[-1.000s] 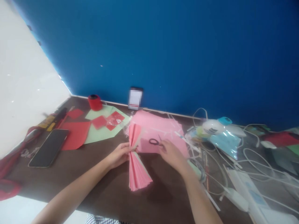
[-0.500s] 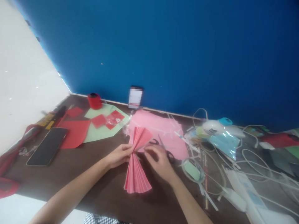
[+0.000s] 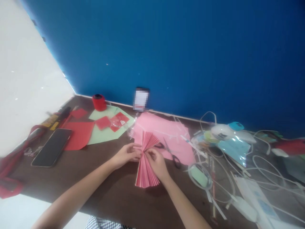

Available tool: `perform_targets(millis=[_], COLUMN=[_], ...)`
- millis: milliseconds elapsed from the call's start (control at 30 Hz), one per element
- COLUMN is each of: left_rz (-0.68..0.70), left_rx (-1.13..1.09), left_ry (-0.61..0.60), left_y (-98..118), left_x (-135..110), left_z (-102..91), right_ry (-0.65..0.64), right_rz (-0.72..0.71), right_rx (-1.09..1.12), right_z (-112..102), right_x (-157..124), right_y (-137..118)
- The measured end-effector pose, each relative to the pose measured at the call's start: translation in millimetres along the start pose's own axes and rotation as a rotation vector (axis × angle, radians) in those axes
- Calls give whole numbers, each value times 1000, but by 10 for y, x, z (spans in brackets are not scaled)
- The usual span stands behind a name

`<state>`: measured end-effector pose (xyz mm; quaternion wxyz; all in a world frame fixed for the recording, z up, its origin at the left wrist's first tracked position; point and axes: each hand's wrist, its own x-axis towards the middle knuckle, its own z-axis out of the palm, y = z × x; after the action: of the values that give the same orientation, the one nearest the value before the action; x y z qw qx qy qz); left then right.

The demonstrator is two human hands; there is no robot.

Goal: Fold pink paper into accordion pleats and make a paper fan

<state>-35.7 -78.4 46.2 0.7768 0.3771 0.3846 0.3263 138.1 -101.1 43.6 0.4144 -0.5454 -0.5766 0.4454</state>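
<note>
A pink pleated paper fan (image 3: 146, 165) lies on the dark brown table (image 3: 111, 197), pinched at its waist so it flares out above and below. My left hand (image 3: 126, 155) grips that waist from the left, fingers closed. My right hand (image 3: 156, 162) pinches the same waist from the right, resting on the lower pleats. Black-handled scissors (image 3: 172, 152) lie just right of my right hand on a stack of pink paper sheets (image 3: 166, 133).
A black phone (image 3: 52, 147), red paper sheets (image 3: 79, 135) and a green sheet (image 3: 105, 133) lie at left, with a red tape roll (image 3: 99, 101) near the blue wall. White cables (image 3: 240, 171), plastic bags and a green tape roll (image 3: 199, 175) crowd the right.
My right hand has left the scissors and come left to the fan's waist. The fan's upper half has spread open. The scissors now lie on the pink sheets.
</note>
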Motion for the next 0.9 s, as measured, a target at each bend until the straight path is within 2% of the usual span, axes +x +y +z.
perform_targets(millis=[167,433,900], left_rz=[94,124,190], left_rx=[68,202,252], left_ry=[-49,-112,-202], left_y=[-20,-29,-37], left_x=[-4,6,10], left_z=[3,-10,-46], right_ry=[38,93,85], right_rz=[-26,-29,-59], right_rx=[-54,-25,-98], right_z=[-1,-18,4], right_x=[-29,-72,-97], right_y=[33,40,47])
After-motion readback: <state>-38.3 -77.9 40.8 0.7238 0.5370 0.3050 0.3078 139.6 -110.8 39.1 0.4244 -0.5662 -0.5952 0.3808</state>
